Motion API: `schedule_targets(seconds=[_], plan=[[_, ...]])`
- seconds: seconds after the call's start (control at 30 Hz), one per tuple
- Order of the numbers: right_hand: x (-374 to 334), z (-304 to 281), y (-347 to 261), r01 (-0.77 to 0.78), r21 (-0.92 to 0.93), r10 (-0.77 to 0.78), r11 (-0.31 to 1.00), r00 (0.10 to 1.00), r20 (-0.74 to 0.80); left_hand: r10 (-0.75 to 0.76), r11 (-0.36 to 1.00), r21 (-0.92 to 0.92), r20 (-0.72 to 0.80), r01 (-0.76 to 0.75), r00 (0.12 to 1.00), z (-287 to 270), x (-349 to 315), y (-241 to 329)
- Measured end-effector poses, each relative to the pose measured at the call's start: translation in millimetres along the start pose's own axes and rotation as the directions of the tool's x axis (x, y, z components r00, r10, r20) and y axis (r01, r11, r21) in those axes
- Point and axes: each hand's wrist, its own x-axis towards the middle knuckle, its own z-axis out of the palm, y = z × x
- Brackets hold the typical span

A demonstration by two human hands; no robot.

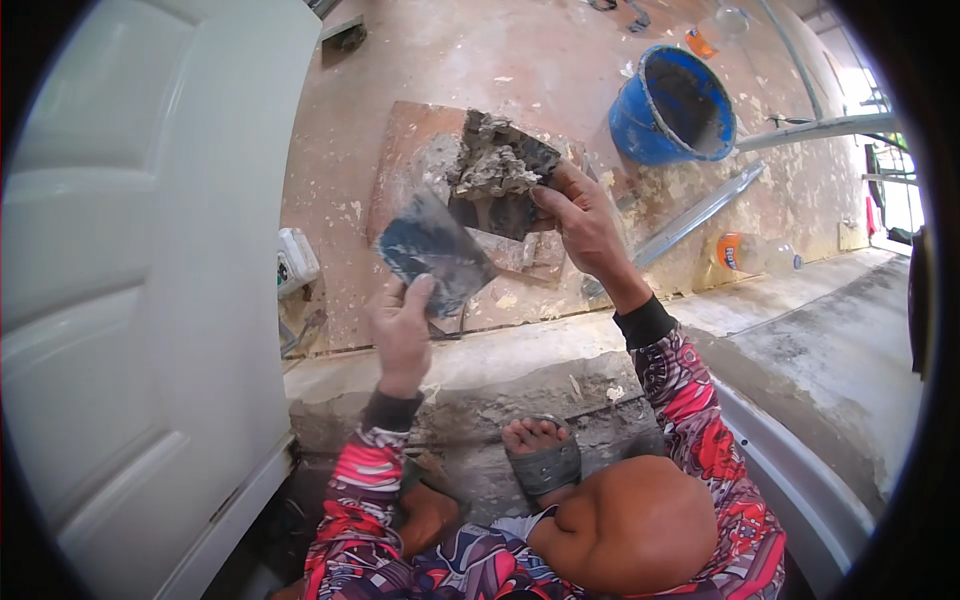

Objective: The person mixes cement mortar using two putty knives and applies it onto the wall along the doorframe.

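Note:
My left hand (402, 335) is closed on the near edge of a thin, dark rectangular plate (435, 250), its thumb on top; the plate is smeared grey and slightly blurred. In my right hand (585, 220), pinched at its right side, is a second flat dark plate (537, 152) carrying a lumpy heap of wet grey mortar (497, 170). The two plates are close together, the left one nearer to me; whether they touch I cannot tell. Beneath them a reddish-brown board (402, 135), streaked with mortar, lies on the floor.
A blue bucket (628, 120) with grey residue stands at the far right. Nearer are a metal profile (695, 215) and a plastic bottle (755, 253) with an orange label. A white panelled door (150, 230) fills the left. My sandalled foot (540, 450) is close below.

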Motion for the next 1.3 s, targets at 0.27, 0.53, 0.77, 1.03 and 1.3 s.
schedule_targets(seconds=[0.27,0.53,0.77,1.03,1.3], plan=[[-18.9,20.8,-15.7,0.511,-0.7,-0.281,0.5,0.86,0.427,-0.113,0.822,-0.542,0.146,0.175,0.983,17.1,23.8,15.1],[-27.8,1.7,-11.5,0.526,-0.835,-0.075,0.159,0.85,0.521,-0.081,0.805,-0.538,0.318,0.25,0.945,1.2,35.3,41.8],[-9.5,-35.7,35.5,-0.004,-0.469,-0.031,0.883,0.997,-0.066,0.166,0.982,-0.119,0.183,-0.145,0.969,-8.3,53.4,74.5],[-14.0,5.0,12.8,-0.222,0.555,0.197,0.801,0.975,0.106,0.682,0.37,0.318,0.546,-0.873,0.488,18.4,54.1,94.8],[-24.2,6.9,-9.0,-0.075,0.558,0.092,0.827,0.996,-0.002,0.597,0.124,0.386,0.707,-0.914,0.379,20.3,51.2,76.6]])
